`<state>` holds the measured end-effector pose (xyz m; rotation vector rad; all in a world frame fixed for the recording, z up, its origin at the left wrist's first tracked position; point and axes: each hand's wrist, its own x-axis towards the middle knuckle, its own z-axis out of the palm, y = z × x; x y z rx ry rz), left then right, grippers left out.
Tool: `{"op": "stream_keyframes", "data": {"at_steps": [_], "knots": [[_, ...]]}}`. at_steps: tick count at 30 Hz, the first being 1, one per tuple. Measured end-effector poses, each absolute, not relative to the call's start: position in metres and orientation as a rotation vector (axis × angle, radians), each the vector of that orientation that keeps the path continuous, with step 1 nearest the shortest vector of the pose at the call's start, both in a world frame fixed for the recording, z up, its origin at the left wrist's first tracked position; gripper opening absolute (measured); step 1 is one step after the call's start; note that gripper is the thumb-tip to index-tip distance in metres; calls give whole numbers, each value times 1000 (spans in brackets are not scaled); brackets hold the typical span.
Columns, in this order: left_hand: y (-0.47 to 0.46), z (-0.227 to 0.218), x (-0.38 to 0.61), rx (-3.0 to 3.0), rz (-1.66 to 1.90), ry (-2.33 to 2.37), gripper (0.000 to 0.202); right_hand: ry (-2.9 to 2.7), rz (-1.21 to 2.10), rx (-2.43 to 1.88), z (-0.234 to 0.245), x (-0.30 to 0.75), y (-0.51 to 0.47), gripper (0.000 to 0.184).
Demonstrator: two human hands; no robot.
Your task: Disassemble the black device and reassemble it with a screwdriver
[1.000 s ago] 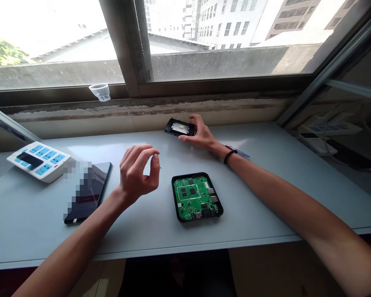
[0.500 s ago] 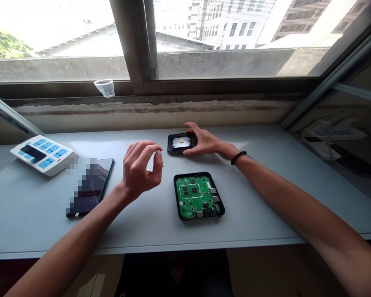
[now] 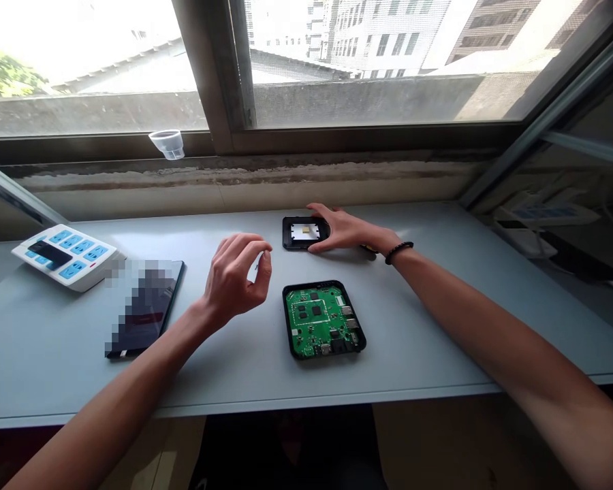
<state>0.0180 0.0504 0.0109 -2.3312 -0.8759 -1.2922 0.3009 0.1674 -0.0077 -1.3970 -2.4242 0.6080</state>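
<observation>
My left hand (image 3: 239,275) hovers over the desk left of centre, thumb and forefinger pinched together. A tiny dark speck shows in the gap by the fingertips, too small to name. My right hand (image 3: 344,230) spans the right end of a black plastic cover (image 3: 288,235), thumb on its near edge and fingers at its far edge. A white plate (image 3: 300,233) with a small yellowish pad lies inside the cover. Beneath the right wrist a dark and yellow object (image 3: 370,252) pokes out, mostly hidden. Nearest me lies an open black case (image 3: 287,327) holding a green circuit board (image 3: 306,333).
A tablet-like dark device (image 3: 150,309), partly pixelated, lies left of my left hand. Behind it is a white power strip (image 3: 84,275) with blue sockets and a black phone-like object (image 3: 51,254) on top. A clear plastic cup (image 3: 167,144) sits by the window frame. Cables and devices crowd the right side.
My right hand and the black cover have shifted slightly right. The dark and yellow object now shows under the right wrist. My left hand stays pinched, and the view has moved a little.
</observation>
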Motion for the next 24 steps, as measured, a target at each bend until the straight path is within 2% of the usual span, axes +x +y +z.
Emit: {"op": "stream_keyframes", "data": {"at_steps": [4,6,10,12,24], "knots": [[51,8,19,-2386,-1260,-848,11,-2423,581,-1409,-5,302,164,107],[52,7,19,-2408,-1248,-834,12,-2388,521,-1413,-2,302,162,98],[53,6,18,-2444,-1223,-812,14,-2240,316,-1489,5,310,157,57],[53,5,19,-2468,-1197,-804,15,-2200,236,-1588,7,316,152,43],[48,0,23,-2623,-995,-766,16,-2420,113,-2050,13,329,106,37]]}}
